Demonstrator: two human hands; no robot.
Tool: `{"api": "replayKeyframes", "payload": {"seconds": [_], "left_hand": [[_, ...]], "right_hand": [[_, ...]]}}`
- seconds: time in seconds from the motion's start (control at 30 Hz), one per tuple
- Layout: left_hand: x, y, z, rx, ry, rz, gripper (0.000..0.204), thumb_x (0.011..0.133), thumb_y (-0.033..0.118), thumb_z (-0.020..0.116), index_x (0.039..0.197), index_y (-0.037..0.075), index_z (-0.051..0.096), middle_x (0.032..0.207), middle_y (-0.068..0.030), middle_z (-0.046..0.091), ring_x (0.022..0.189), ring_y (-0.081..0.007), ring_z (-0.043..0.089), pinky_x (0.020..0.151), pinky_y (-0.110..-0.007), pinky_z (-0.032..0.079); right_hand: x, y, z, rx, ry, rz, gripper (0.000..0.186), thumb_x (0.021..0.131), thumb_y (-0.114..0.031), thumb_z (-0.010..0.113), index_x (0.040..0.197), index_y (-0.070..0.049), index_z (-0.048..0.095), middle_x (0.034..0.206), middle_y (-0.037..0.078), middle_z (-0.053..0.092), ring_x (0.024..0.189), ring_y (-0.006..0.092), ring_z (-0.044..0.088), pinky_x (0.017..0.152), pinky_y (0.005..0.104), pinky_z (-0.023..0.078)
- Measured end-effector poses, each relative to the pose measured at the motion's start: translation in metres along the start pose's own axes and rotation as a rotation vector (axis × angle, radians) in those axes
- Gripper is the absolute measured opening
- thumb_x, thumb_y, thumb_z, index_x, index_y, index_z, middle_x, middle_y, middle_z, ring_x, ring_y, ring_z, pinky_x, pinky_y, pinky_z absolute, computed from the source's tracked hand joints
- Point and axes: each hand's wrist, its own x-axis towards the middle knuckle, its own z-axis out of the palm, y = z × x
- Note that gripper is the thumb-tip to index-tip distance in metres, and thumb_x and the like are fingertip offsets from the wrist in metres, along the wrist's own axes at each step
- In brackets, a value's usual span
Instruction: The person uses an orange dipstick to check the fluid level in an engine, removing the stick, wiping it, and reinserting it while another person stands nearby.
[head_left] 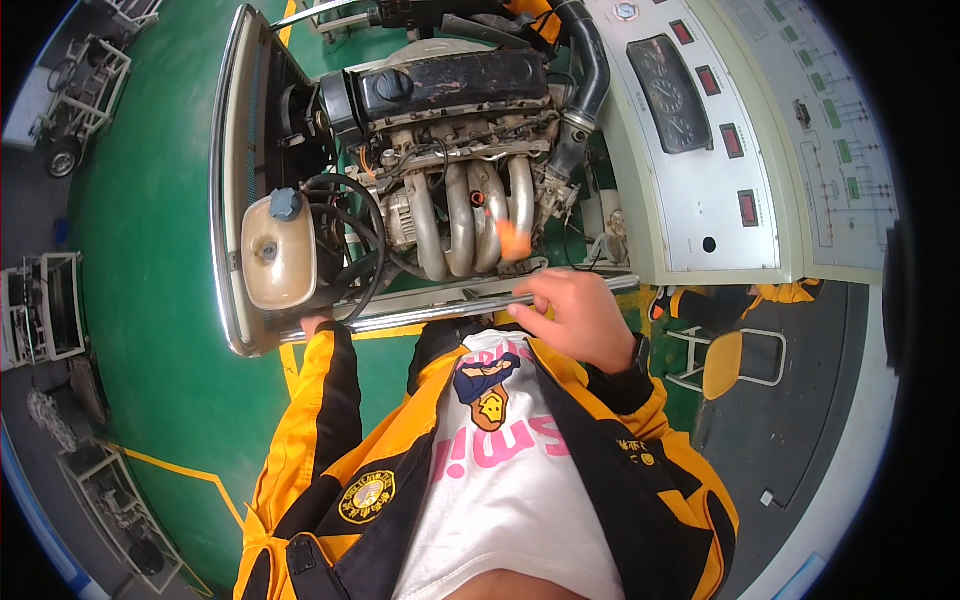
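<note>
My right hand (583, 318) is over the chrome rail (440, 314) at the engine stand's near edge. Its fingers are loosely bent, the thumb stands apart from the forefinger, and no object shows between them. Just beyond the fingertips is a small orange thing (514, 240), smeared by motion; its kind is unclear. It appears in front of the curved metal manifold pipes (461, 220) of the engine (450, 90). My left hand (317, 325) is at the rail's left end, below the beige coolant tank (280, 250); its fingers are mostly hidden.
A black hose (378, 240) loops beside the tank. On the right stands a panel (690, 190) with a gauge cluster and small displays. A chair with a yellow seat (722, 365) is beyond my right arm, near another person's dark and orange clothing (705, 308). Wheeled stands (95, 90) line the left.
</note>
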Motion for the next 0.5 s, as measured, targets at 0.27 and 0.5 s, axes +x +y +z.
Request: {"api": "replayKeyframes", "payload": {"seconds": [0.27,0.5], "left_hand": [[-0.003,-0.001,-0.001,0.009,0.002,0.003,0.032,0.082,0.012,0.059,0.11,-0.004,0.053,0.107,-0.0215,0.061,0.102,-0.0311,0.059,0.085,-0.033,0.043],[-0.001,0.0,-0.001,0.018,0.006,0.006,0.033,0.082,0.012,0.059,0.11,-0.004,0.052,0.107,-0.0216,0.061,0.103,-0.0312,0.058,0.086,-0.033,0.043]], "right_hand": [[0.012,0.004,0.011,-0.005,0.211,0.119,0.048,0.078,-0.018,0.064,0.122,-0.003,0.05,0.059,0.007,0.054,0.053,0.024,0.055,0.049,0.0334,0.041],[0.021,0.012,0.019,-0.018,0.182,0.162,0.042,0.078,-0.02,0.064,0.115,-0.004,0.053,0.057,0.008,0.053,0.052,0.0265,0.054,0.048,0.0348,0.04]]}}
